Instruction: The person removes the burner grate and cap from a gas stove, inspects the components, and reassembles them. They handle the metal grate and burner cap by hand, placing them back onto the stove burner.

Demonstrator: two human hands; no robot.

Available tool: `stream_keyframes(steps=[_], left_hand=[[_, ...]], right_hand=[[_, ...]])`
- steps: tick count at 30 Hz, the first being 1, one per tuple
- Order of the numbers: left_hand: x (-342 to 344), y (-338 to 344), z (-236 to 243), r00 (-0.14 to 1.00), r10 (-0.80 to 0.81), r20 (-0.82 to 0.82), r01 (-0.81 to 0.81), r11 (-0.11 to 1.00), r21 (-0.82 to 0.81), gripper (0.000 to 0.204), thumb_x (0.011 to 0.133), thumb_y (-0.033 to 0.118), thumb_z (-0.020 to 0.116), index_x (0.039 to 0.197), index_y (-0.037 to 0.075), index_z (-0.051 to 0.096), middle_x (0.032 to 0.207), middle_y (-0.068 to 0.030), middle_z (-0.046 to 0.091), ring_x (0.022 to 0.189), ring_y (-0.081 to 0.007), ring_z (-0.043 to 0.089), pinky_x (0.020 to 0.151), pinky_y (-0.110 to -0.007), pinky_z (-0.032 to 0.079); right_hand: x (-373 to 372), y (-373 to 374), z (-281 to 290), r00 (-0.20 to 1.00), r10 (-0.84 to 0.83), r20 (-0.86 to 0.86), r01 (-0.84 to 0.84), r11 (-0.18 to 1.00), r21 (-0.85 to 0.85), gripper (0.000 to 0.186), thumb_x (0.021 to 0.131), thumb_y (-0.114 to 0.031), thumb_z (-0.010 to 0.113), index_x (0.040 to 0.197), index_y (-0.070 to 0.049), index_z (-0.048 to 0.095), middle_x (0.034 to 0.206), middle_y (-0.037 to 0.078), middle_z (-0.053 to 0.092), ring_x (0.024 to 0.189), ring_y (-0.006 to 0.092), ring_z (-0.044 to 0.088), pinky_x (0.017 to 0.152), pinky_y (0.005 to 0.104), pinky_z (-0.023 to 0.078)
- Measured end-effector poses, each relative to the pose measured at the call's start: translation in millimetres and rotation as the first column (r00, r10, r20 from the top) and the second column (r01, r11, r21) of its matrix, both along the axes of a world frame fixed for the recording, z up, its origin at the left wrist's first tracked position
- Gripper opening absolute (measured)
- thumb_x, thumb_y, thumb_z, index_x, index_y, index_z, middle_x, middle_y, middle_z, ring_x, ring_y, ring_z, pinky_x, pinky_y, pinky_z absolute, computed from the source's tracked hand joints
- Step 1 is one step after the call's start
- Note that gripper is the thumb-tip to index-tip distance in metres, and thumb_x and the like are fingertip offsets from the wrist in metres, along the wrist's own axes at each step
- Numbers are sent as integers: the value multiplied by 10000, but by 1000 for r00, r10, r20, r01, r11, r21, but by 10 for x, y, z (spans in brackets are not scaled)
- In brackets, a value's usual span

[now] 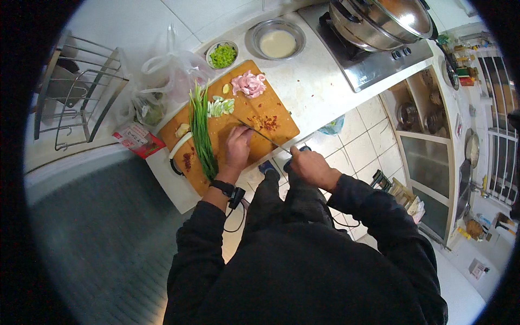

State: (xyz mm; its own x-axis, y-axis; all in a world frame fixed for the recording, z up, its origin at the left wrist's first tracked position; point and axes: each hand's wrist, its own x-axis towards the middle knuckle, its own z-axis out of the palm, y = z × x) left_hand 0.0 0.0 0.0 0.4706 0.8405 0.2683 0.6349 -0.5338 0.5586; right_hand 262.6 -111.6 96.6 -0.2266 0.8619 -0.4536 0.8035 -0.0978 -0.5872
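My right hand [311, 167] grips the handle of a kitchen knife [266, 137], its blade slanting across the wooden cutting board [284, 129]. Beside the blade, my left hand [236, 149] rests on the board with curled fingers; whatever is under them is hidden. Chopped red chili bits [265, 122] lie just beyond the blade. Left of my left hand is a bundle of long green stalks [200, 130], with sliced white-green pieces [221, 106] next to it. Raw pink meat [248, 84] sits at the board's far end. Ginger [182, 130] and more dark red bits [188, 160] are at the left.
Behind the board stand a bowl of chopped greens [222, 55] and a metal bowl of pale liquid [278, 43]. A large steel pot [374, 24] is on the gas stove [374, 67]. Plastic bags [176, 73], a red packet [138, 140] and a wire rack [81, 92] are left.
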Motion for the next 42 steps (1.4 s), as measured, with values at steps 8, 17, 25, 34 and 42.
stream_keyframes(steps=[8,17,25,34,42], left_hand=[[25,93,148,997,-51,64,51,999,3,226,826,-51,691,1022,19,782,1082,-141,726,1027,-363,687,936,-441,570],[20,117,82,996,50,79,-48,999,-25,86,873,7,769,958,-8,773,1006,-147,704,956,-353,674,852,-429,565],[-35,141,60,993,108,50,-104,992,-72,101,851,46,817,930,-2,780,980,-145,703,923,-357,682,821,-434,567],[-67,97,119,983,154,95,-135,974,-185,112,834,47,836,929,18,784,974,-136,709,914,-356,694,814,-427,570],[-94,147,125,992,84,92,-71,987,-143,123,830,60,836,937,22,790,962,-142,695,923,-356,685,816,-435,571]], right_hand=[[22,2,-83,998,-57,-26,59,996,66,247,970,-182,605,1112,15,557,799,271,705,770,493,700,704,600,552],[-35,-58,252,999,-23,41,26,997,-75,287,982,-173,560,1189,25,562,869,293,726,816,499,718,746,614,558],[-184,-47,-109,998,-64,-1,64,998,-8,329,988,-191,587,1230,30,557,892,300,713,841,499,711,753,605,554],[-139,-162,132,998,-64,-13,64,998,8,270,989,-159,585,1180,30,563,909,288,719,870,484,715,793,592,553],[-198,-148,297,999,-42,28,42,999,14,288,979,-167,594,1190,25,554,877,282,720,834,486,712,766,593,553]])
